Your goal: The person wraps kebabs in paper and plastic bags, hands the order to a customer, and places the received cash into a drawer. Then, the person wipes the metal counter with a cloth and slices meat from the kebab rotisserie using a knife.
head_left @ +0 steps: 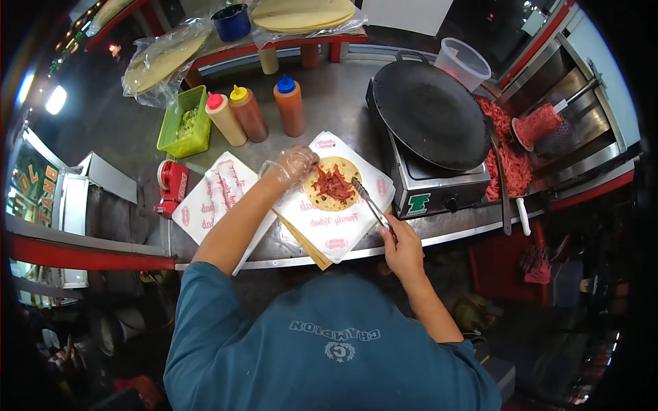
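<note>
A round flatbread lies on white printed wrapping paper, with shredded reddish meat heaped at its middle. My left hand, in a clear plastic glove, has its fingers drawn together at the bread's upper left edge; whatever they pinch is hidden. Metal tongs are gripped in my bare right hand. Their tips touch the right side of the bread, beside the meat.
More printed paper lies left. Sauce bottles and a green tub stand behind. To the right are a black pan on a stove, a long knife and a meat heap. Bagged flatbreads sit on the shelf.
</note>
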`<move>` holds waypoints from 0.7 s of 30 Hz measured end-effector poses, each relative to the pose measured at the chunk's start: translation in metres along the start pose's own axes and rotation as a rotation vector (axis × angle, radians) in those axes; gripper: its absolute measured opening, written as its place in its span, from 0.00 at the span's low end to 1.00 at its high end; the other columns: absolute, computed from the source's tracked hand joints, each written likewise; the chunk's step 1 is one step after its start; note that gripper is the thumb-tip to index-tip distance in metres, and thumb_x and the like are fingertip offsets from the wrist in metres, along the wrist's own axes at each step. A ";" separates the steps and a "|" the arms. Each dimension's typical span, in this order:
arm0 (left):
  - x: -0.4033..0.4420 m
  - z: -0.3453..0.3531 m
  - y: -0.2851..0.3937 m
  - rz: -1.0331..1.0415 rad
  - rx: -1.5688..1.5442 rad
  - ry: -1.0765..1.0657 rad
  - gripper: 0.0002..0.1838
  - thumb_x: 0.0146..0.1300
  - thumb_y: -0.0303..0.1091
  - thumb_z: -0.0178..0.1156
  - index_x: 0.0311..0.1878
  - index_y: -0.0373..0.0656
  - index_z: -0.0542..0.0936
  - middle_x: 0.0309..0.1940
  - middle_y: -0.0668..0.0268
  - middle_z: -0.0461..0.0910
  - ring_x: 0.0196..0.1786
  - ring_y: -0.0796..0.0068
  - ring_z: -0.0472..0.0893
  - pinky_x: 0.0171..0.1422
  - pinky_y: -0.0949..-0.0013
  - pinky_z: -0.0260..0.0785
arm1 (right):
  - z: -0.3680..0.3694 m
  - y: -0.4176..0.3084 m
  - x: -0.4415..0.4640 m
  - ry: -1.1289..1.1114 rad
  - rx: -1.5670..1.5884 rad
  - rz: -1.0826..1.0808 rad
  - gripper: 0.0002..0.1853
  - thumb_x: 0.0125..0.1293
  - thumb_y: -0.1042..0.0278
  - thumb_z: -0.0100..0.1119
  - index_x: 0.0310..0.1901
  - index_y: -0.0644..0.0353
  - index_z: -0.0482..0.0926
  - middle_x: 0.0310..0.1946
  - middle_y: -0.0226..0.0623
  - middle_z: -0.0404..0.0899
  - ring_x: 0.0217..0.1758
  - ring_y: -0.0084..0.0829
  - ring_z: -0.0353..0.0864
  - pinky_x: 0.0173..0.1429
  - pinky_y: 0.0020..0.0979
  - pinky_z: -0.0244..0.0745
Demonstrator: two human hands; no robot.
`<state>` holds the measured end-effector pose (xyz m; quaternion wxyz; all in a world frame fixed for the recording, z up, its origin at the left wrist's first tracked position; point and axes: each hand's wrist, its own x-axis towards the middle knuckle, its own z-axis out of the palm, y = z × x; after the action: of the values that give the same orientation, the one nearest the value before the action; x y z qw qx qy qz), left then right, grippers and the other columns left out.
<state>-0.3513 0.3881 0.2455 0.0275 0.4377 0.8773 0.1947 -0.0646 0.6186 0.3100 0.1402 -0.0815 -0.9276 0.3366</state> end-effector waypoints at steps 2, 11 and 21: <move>0.000 -0.026 0.015 -0.076 -0.096 -0.048 0.09 0.68 0.35 0.64 0.48 0.44 0.85 0.45 0.56 0.86 0.49 0.54 0.86 0.55 0.55 0.78 | 0.003 -0.001 0.006 0.020 0.062 -0.025 0.19 0.69 0.66 0.68 0.58 0.62 0.81 0.37 0.47 0.81 0.34 0.43 0.83 0.40 0.39 0.78; -0.023 -0.083 0.098 -0.222 -0.431 0.031 0.13 0.72 0.30 0.64 0.57 0.40 0.82 0.43 0.58 0.89 0.51 0.69 0.88 0.57 0.66 0.79 | -0.001 0.012 0.029 -0.123 0.267 -0.130 0.16 0.70 0.69 0.66 0.57 0.64 0.82 0.39 0.47 0.83 0.34 0.36 0.83 0.39 0.33 0.77; -0.099 0.051 0.102 -0.559 -0.879 0.446 0.17 0.72 0.41 0.68 0.57 0.40 0.85 0.46 0.63 0.90 0.50 0.75 0.88 0.61 0.68 0.78 | -0.218 0.152 0.089 0.493 0.266 0.245 0.20 0.77 0.63 0.62 0.62 0.70 0.81 0.50 0.44 0.88 0.48 0.30 0.85 0.59 0.32 0.79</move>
<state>-0.2022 0.3824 0.2237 0.0717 0.0846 0.7808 0.6148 -0.0713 0.8868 0.3897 0.3291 -0.2529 -0.7966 0.4395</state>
